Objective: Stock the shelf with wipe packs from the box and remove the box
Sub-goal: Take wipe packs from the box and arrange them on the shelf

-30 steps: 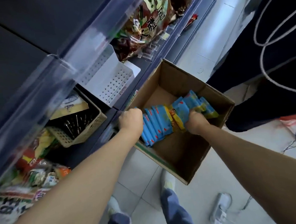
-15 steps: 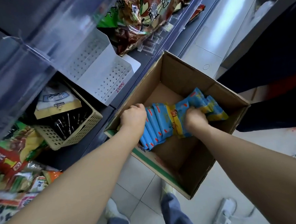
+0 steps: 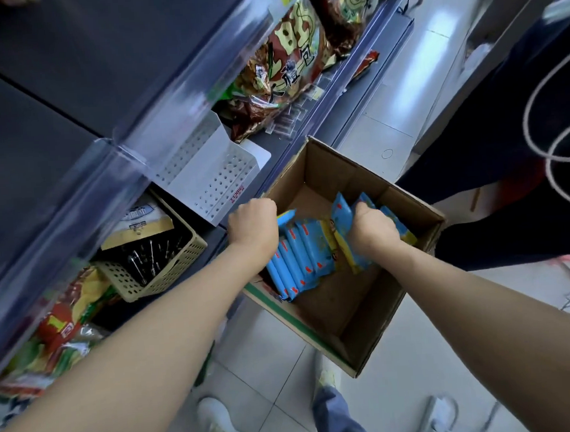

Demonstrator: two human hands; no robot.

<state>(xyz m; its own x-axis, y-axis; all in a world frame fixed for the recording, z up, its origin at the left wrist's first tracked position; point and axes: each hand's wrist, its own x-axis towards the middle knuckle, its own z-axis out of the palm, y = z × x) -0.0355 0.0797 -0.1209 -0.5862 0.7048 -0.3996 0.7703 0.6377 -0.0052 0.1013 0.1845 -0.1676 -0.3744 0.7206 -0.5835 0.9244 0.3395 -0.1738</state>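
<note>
Open cardboard box (image 3: 338, 160) is seen just in front of the shelf (image 3: 265, 140) edge, over a tiled floor (image 3: 385, 133) – what supports it can't be told. Blue wipe packs (image 3: 301, 253) are stood on edge in a row inside the box, toward its shelf-side wall; yellow print is seen on pack faces near the middle. None are seen on the shelf.

L hand (image 3: 252, 224) is clenched over the left end of the row, fingers curled down onto the end pack; fingertips are hidden. R hand (image 3: 373, 228) is closed on packs at the right end, w/ a few fanned up above its knuckles – the row is held between both hands.

On the shelf, a white perforated tray (image 3: 214, 176) is set just beside the box, a beige basket (image 3: 167, 273) next to it, snack bags (image 3: 284, 65) farther along. White shoes (image 3: 216, 420) are seen below.
</note>
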